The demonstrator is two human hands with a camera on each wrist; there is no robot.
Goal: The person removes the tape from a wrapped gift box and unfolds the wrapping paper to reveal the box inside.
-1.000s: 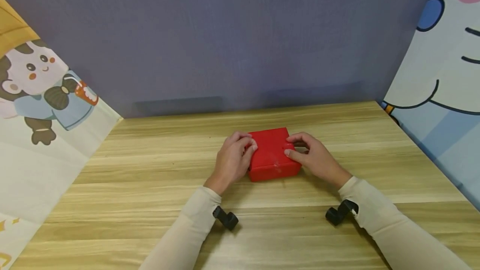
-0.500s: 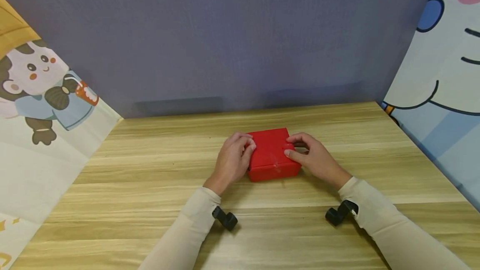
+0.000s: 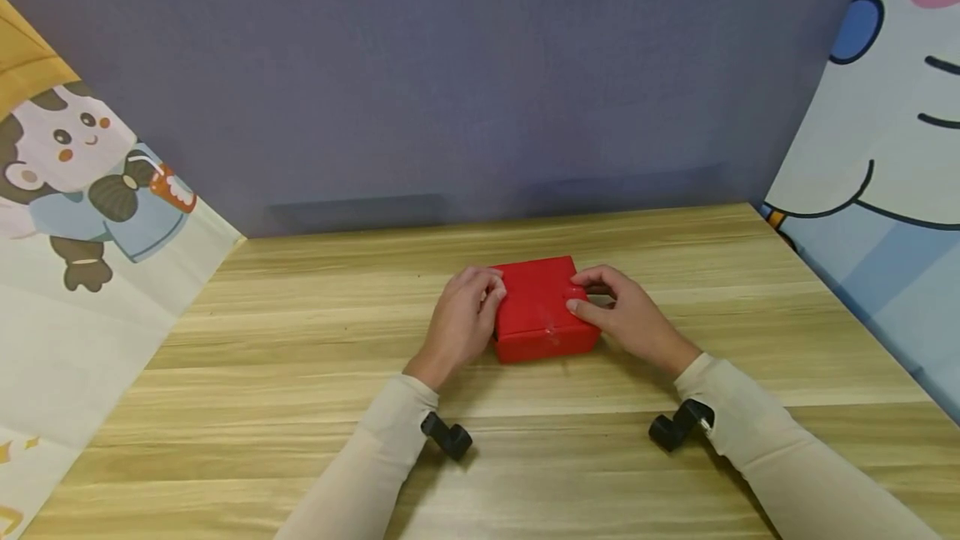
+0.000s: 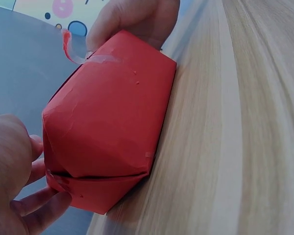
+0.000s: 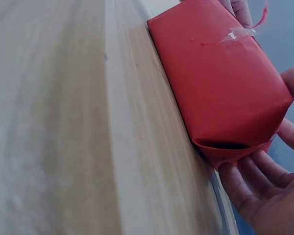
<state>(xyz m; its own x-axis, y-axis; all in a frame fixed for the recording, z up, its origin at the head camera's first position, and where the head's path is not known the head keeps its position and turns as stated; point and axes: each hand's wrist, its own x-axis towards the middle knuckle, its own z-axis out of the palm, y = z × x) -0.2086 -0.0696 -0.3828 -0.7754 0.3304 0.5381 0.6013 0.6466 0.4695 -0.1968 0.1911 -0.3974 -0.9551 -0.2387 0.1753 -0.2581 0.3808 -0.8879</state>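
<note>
Lying between both hands (image 3: 461,317) (image 3: 632,319), fingers gripping its opposite ends, a red box (image 3: 536,300).

No text, label, brand, number or sign can be read anywhere.

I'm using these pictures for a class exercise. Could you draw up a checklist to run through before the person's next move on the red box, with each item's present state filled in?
1. Red box resting on the table: ok, it appears to sit on it.
2. Both ends steadied: ok, the left hand touches one end and the right hand the other.
3. Left end flap closed: not ok, a dark gap shows along its fold.
4. Right end flap closed: not ok, it gapes too.
5. Clear tape lying flat: not ok, a red-tipped tail sticks up.
6. Red box sealed underneath: cannot tell, hidden.
</note>
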